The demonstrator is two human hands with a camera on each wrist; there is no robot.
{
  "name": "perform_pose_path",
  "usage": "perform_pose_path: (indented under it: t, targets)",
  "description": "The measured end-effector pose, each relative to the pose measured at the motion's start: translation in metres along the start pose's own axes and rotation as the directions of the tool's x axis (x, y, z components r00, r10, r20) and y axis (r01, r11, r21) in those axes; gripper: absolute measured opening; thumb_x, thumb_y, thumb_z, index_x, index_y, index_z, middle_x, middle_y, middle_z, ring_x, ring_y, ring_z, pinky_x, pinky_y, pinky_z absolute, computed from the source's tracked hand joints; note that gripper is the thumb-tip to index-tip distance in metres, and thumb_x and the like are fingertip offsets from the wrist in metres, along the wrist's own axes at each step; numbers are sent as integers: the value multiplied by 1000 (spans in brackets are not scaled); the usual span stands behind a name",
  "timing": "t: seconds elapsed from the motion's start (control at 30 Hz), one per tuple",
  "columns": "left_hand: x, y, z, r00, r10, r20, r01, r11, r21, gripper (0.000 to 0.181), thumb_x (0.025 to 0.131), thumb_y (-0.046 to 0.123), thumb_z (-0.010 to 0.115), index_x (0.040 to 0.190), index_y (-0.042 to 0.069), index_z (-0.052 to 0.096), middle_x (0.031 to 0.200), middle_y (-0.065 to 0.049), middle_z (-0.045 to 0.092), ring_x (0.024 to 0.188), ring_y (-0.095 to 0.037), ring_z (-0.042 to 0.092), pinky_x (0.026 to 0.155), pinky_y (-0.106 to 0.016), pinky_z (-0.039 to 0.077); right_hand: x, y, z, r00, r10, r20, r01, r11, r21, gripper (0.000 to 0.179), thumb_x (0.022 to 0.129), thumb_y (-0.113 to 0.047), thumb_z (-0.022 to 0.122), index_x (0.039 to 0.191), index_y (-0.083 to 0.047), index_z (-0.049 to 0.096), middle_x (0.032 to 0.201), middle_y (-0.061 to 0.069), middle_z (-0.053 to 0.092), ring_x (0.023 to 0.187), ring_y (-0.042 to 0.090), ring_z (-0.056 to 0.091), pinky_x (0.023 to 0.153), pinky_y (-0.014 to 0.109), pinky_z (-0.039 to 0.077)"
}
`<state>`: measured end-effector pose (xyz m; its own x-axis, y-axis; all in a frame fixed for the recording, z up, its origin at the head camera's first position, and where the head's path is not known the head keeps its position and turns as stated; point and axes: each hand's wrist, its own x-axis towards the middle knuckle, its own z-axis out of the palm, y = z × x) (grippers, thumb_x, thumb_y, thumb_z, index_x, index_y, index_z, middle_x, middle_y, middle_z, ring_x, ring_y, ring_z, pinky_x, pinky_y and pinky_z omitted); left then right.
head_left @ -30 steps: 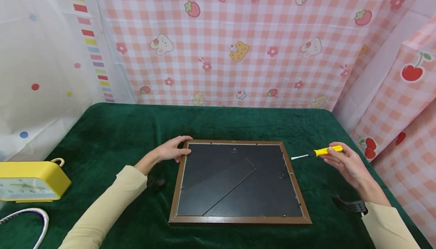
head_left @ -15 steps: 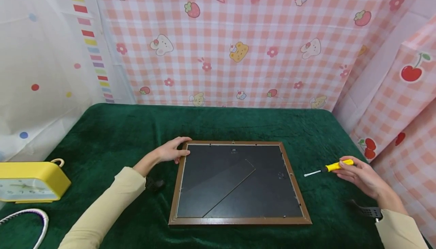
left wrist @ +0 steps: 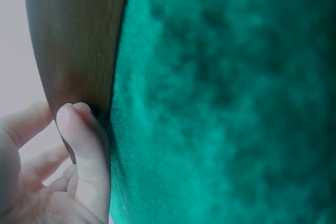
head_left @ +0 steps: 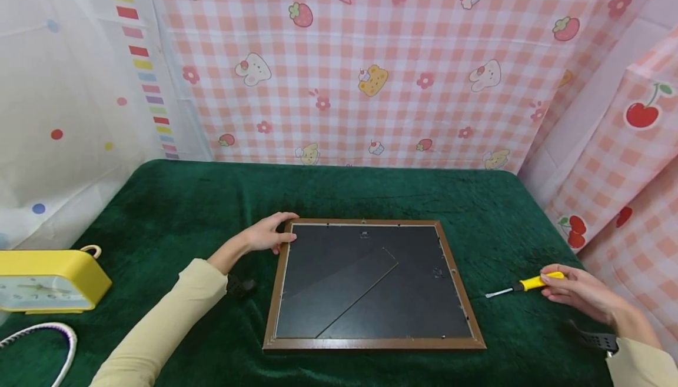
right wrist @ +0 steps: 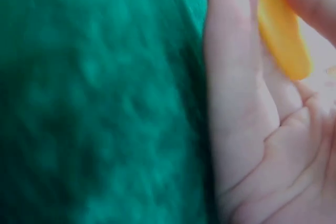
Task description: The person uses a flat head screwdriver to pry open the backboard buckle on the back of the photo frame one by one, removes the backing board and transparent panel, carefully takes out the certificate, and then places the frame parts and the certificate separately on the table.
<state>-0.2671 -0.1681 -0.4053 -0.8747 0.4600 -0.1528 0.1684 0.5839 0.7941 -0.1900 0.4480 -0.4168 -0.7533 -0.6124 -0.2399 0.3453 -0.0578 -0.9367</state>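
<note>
A brown picture frame [head_left: 374, 344] lies back side up on the cloth in the head view. Its black backing board [head_left: 328, 269] has a diagonal slit and small metal tabs round the edge. My left hand [head_left: 263, 234] holds the frame's far left corner, thumb over the rim and fingers against the outer side. In the left wrist view, fingertips [left wrist: 73, 124] touch the brown side of the frame. To the right of the frame, my right hand [head_left: 580, 293] pinches the yellow handle of a flat-blade screwdriver [head_left: 535, 282]. Its metal tip points left, apart from the frame.
A dark green plush cloth [head_left: 175, 210] covers the table. At the left stand a yellow clock [head_left: 87, 281] and, nearer, a white curved band [head_left: 71, 346], partly out of view. Behind hangs a pink checked curtain [head_left: 339, 116].
My right hand has moved right and toward the near side with the screwdriver, away from the frame's right edge. The left hand and the frame stay in place.
</note>
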Motion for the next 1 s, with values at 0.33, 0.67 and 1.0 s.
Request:
perform_pose_path:
  t: [0.33, 0.67, 1.0]
  targets:
    - [0, 1, 1, 1000, -6, -8, 7, 1000, 4, 52, 89, 17, 54, 134, 3, 32, 130, -21, 29, 55, -20, 53, 55, -32, 47, -8, -5, 1, 978, 32, -206, -115, 909, -402, 28, 96, -10, 36, 99, -23, 61, 79, 0, 55, 57, 7, 48, 43, 21, 31]
    - [-2, -1, 1, 1000, 1, -14, -1, 1000, -27, 58, 89, 19, 54, 136, 1, 26, 134, -23, 25, 56, -21, 54, 55, -32, 49, 23, -23, 43, 958, -135, -253, -27, 836, -548, 22, 95, -13, 41, 110, -2, 52, 98, 8, 61, 63, 16, 52, 52, 25, 43]
    - [-2, -4, 2, 1000, 8, -2, -8, 998, -54, 56, 89, 16, 54, 135, 0, 27, 132, -25, 25, 56, -21, 55, 56, -33, 49, 109, -38, 131, 962, -268, 41, 203, 611, -765, 30, 90, -14, 52, 114, 4, 51, 103, 19, 55, 83, 24, 56, 65, 34, 48]
